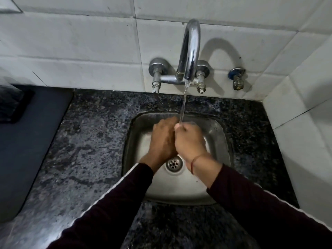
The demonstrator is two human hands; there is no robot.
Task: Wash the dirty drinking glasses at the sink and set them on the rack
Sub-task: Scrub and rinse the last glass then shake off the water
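Water [183, 106] from the tap [191, 51] falls on the left hand [162, 139] and right hand [189, 141], pressed together over the sink [218, 133]. Whether they grasp something, I cannot tell; no glass is visible. Wet fingers could later let one slip.

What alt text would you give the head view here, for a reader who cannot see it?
Two hands, the left hand and right hand, press together under running water from a chrome tap over a small steel sink. No glass is discernible in either grip. Dark speckled stone counter surrounds the sink, white tiles behind.
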